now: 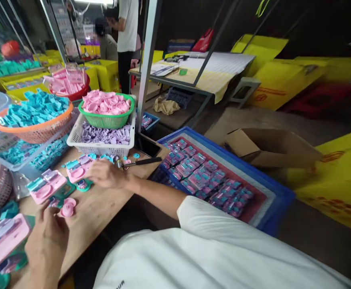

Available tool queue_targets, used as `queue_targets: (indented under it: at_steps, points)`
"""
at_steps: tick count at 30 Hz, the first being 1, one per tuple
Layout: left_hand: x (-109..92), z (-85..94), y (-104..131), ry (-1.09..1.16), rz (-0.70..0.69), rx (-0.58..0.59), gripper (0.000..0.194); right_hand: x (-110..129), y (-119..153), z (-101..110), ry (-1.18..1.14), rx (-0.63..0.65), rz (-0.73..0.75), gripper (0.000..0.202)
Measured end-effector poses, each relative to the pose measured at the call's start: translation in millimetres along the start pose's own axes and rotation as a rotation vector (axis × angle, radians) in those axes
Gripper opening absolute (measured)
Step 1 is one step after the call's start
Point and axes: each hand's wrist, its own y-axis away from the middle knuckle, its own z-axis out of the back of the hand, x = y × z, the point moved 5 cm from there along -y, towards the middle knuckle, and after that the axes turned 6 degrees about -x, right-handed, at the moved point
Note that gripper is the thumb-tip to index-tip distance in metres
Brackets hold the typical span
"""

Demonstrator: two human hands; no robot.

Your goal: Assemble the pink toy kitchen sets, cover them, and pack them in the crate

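Observation:
My right hand [107, 174] is closed at the right end of a small pink plastic toy [76, 172] with a teal base and purple and teal parts on top. Its fingertips are partly hidden. Nearer to me, my left hand [50, 228] has bent fingers between a second pink toy [47, 188] and some round pink pieces [68, 207]; whatever its fingertips hold is hidden. At the lower left, a third pink toy [5, 245] of the same kind stands beside my left wrist.
A hammer [142, 161] and a dark phone [147, 145] lie on the wooden table [103, 212]. Behind are a green basket [106, 118] of pink parts, a white basket [100, 148] of purple parts and an orange basket [33, 130] of teal parts. A blue crate [223, 156] holds finished-looking toys.

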Motion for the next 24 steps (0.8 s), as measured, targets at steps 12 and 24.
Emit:
queue_targets:
  at_steps: [12,24]
  points:
    - [-112.1,-67.8,-24.7,0.22,-0.459,-0.001,0.023,-36.7,63.8,30.5,0.059,-0.154,-0.215,0.02]
    - [-129.5,-34.2,-80.9,0.244,-0.535,0.04,0.022,-96.4,-24.2,102.4,0.046,-0.214,-0.163,0.019]
